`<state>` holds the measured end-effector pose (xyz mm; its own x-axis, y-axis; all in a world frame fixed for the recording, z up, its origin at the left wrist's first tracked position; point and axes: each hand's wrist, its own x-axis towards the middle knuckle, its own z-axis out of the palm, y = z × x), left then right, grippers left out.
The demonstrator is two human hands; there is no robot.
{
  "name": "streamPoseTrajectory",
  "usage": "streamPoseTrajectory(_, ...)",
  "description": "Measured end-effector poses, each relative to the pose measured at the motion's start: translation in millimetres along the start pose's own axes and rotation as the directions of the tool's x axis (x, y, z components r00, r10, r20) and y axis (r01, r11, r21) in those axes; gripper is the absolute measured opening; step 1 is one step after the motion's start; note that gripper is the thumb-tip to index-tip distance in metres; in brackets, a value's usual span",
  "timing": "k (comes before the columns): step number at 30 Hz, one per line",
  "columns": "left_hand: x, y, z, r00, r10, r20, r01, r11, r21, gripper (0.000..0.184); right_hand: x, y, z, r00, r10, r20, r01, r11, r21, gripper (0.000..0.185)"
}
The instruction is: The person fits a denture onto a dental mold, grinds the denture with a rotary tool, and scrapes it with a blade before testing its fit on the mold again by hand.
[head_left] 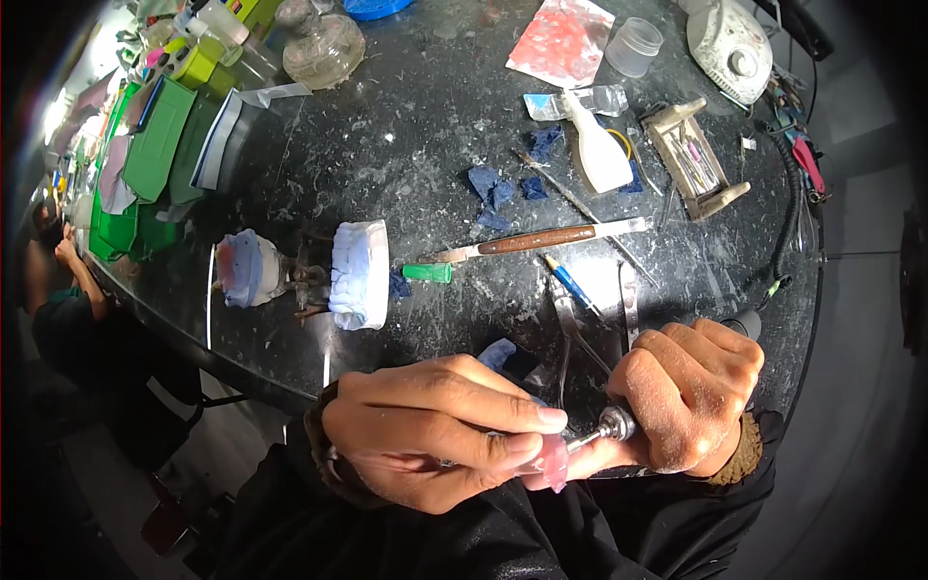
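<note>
My left hand point(440, 430) pinches a small pink translucent denture piece point(554, 462) between thumb and fingers, near the table's front edge. My right hand point(688, 394) is wrapped round a metal rotary handpiece point(615, 425), its tip pointing left at the pink piece. Whether the tip touches it I cannot tell. Most of the handpiece is hidden in my right fist, and my left fingers cover part of the pink piece. Pale dust coats the right-hand knuckles. Just beyond the hands lie metal pliers point(570, 333) and a blue pen point(572, 287).
A dental cast point(359, 275) on an articulator stands left, beside a second cast point(253, 269). A wooden-handled knife point(536, 240), a green cap point(427, 273), a white bottle point(601, 155) and a bur holder point(688, 155) lie beyond. Green bins point(155, 145) stand far left; another person point(72, 319) sits there.
</note>
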<state>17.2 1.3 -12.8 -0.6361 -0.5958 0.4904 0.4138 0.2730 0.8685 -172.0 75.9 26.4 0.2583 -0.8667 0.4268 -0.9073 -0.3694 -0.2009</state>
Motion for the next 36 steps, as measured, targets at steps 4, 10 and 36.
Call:
streamPoseTrajectory(4, -0.2, 0.4, -0.4, 1.000, -0.009, -0.007, 0.009, 1.000, -0.005, 0.021, -0.4, -0.1, 2.1, 1.000, -0.008, 0.008, 0.008, 1.000, 0.023, 0.057)
streamPoseTrajectory(10, -0.5, 0.7, 1.7, 1.000, -0.007, -0.029, 0.007, 1.000, -0.022, 0.020, -0.8, 3.7, 1.7, 0.999, -0.053, 0.005, 0.053, 0.996, 0.067, 0.057)
streamPoseTrajectory(36, -1.6, 0.6, 1.8, 0.995, -0.019, -0.097, 0.015, 0.999, -0.036, 0.021, -0.3, 1.3, 3.8, 0.997, 0.036, 0.064, -0.044, 0.991, 0.127, 0.064)
